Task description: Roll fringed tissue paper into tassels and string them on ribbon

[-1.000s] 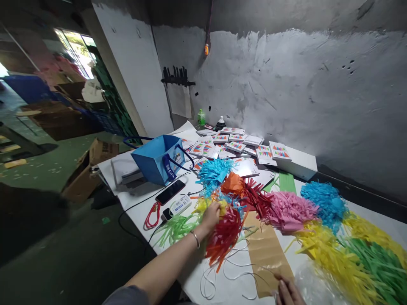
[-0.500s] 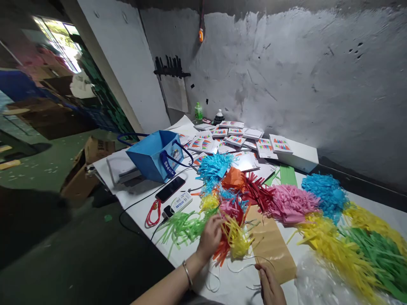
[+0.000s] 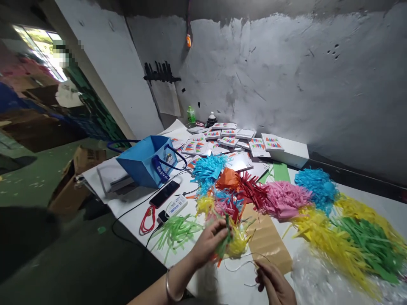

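Observation:
My left hand (image 3: 212, 240), with a bracelet at the wrist, is closed on a green tissue-paper tassel (image 3: 227, 237), partly blurred and hidden by my fingers. Below and around it lie a yellow paper tassel (image 3: 239, 245) and orange-red strips. Light green fringe (image 3: 178, 231) spreads over the table to the left. My right hand (image 3: 276, 281), low in the view, pinches a thin pale string (image 3: 237, 267) that loops leftward across the white surface. Beside that hand is a brown paper sheet (image 3: 270, 241).
Pink (image 3: 284, 199), blue (image 3: 318, 190) and yellow fringes (image 3: 330, 237) line the right side, near clear plastic wrap (image 3: 313, 275). A blue gift bag (image 3: 140, 163), phone (image 3: 164, 194) and white power bank (image 3: 177, 206) sit left. Several printed packs (image 3: 197, 147) lie toward the wall.
My left hand has picked up a green tassel from beside the pile and brought it right, toward the string. My right hand keeps its pinch on the string. The view has shifted slightly.

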